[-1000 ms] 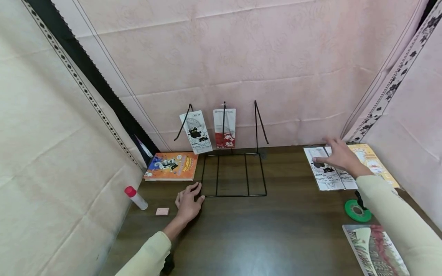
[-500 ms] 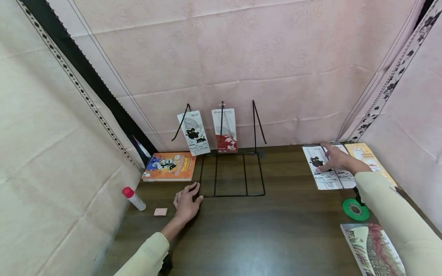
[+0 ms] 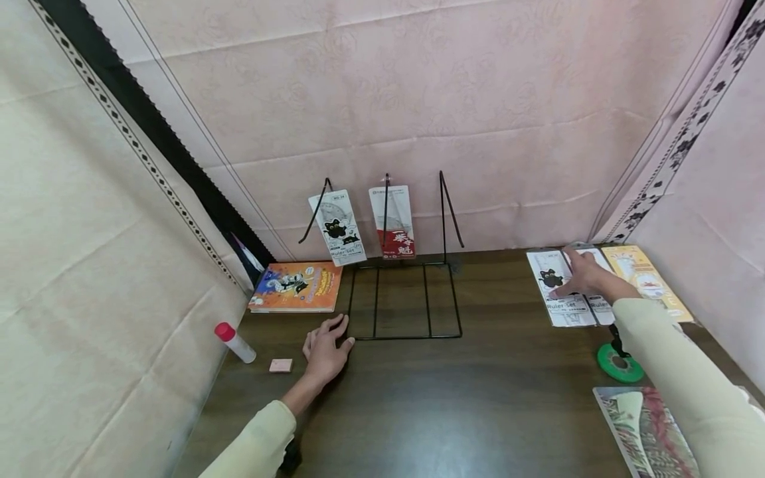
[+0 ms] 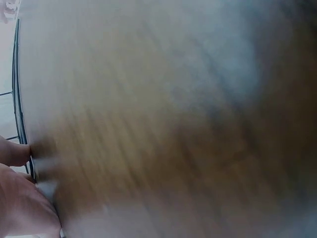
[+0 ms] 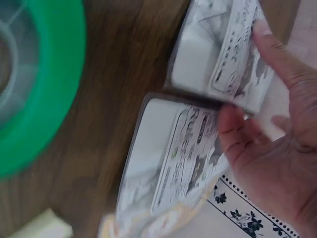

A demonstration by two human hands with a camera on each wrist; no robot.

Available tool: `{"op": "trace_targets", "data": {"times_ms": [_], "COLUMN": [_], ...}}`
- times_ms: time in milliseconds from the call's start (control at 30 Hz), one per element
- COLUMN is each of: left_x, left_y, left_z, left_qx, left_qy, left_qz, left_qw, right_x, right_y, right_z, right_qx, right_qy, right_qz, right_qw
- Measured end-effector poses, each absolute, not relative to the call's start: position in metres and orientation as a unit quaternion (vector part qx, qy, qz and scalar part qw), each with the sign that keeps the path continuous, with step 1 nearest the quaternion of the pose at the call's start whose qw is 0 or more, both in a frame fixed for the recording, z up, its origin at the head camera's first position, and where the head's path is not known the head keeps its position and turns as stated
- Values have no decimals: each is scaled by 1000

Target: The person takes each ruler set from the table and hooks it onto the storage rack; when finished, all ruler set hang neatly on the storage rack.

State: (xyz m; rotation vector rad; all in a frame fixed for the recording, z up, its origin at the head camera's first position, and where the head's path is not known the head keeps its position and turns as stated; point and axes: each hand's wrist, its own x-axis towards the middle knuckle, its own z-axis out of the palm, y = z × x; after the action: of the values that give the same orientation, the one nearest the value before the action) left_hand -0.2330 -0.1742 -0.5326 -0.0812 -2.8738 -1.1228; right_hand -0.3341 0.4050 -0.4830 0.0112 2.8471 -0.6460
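Note:
A black wire display rack (image 3: pixel 406 338) stands at the back middle of the table. My left hand (image 3: pixel 325 355) holds its front left corner between thumb and fingers; the left wrist view is mostly blurred tabletop. From the rack's left hook hangs a ruler set pack (image 3: pixel 339 229) with a black cat, tilted, and from the middle one a white-and-red pack (image 3: pixel 394 226). Bare is the right hook (image 3: pixel 449 206). At the right, two more ruler sets lie side by side. My right hand (image 3: pixel 588 275) grips the left ruler set (image 5: pixel 218 54), thumb on its face, fingers curled at the edge beside the other ruler set (image 5: pixel 178 148).
An orange book (image 3: pixel 295 287) lies left of the rack, with a red-capped glue stick (image 3: pixel 236 342) and a pink eraser (image 3: pixel 281 366) nearer. On the right are a yellow booklet (image 3: pixel 648 279), a green tape roll (image 3: pixel 619 364) and a picture-covered booklet (image 3: pixel 645 431). Cloth walls (image 3: pixel 388 86) surround the table.
My right hand has come down from above the ruler sets onto the left one. The middle pack on the rack swings slightly. My left hand stays at the rack's corner.

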Motion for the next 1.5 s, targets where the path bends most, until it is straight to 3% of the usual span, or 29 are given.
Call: {"op": "trace_targets", "data": {"times_ms": [833, 1500], "left_x": [-233, -234], "left_y": [-175, -175], "left_z": [-531, -535], "left_qx": [-25, -22], "left_qy": [-928, -930], "left_qz": [-370, -366], "left_qw": [24, 18], "right_x": [-331, -322], "right_y": [395, 405], "right_z": [-476, -466], "right_qx": [50, 52], "right_qy": [956, 951], "right_qz": [-238, -275], "right_qw": [166, 130]}}
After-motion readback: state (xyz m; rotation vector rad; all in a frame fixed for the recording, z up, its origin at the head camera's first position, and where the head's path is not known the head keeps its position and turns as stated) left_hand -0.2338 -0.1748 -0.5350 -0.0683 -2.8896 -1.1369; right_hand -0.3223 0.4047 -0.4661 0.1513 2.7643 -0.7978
